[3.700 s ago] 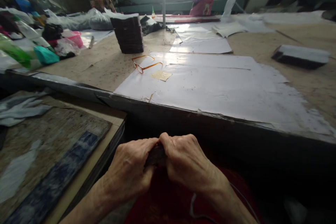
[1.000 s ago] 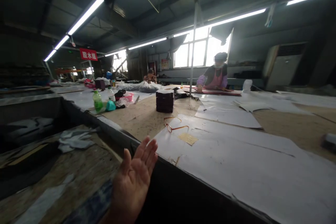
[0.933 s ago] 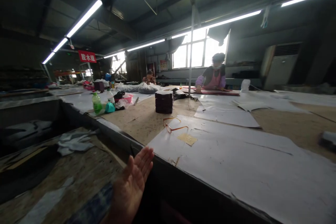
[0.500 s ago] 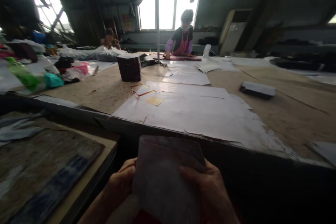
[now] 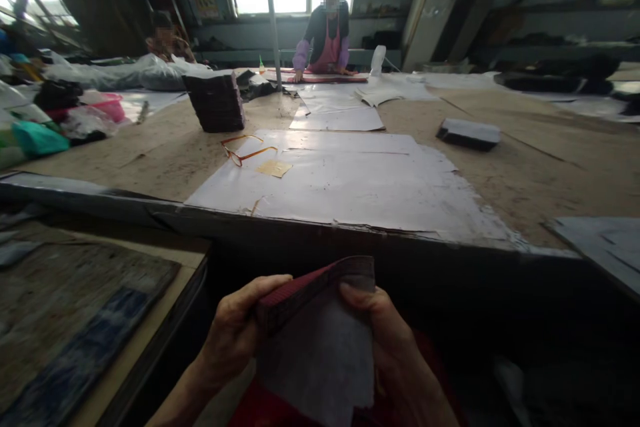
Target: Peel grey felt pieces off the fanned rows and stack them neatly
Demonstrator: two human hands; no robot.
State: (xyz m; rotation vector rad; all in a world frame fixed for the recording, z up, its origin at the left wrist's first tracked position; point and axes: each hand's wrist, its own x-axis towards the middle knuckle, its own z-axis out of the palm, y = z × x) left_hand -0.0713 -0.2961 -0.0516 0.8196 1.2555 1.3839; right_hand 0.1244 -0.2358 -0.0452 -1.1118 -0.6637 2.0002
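Observation:
A stack of grey sheets [image 5: 315, 353] with a dark red edge showing along its top hangs in front of me, below the table's front edge. On its left side, my left hand [image 5: 240, 320] is closed round the upper corner. My right hand [image 5: 385, 327] grips the right side, with the thumb lying on the grey face. The stack is bent and tilted between the two hands. Most fingers behind it are hidden.
Beyond the hands, a table [image 5: 165, 173] bears a white sheet [image 5: 340, 187], orange glasses [image 5: 239, 155], a yellow paper [image 5: 274, 168], a dark stack [image 5: 215, 103] and a grey-topped block [image 5: 470, 133]. A worn board [image 5: 65, 307] lies at left. A person [image 5: 327, 33] leans at the far side.
The stack has gone from facing me nearly flat to bent and tilted, showing its red edge. My left hand has moved up to its top corner. The camera view has shifted down and right.

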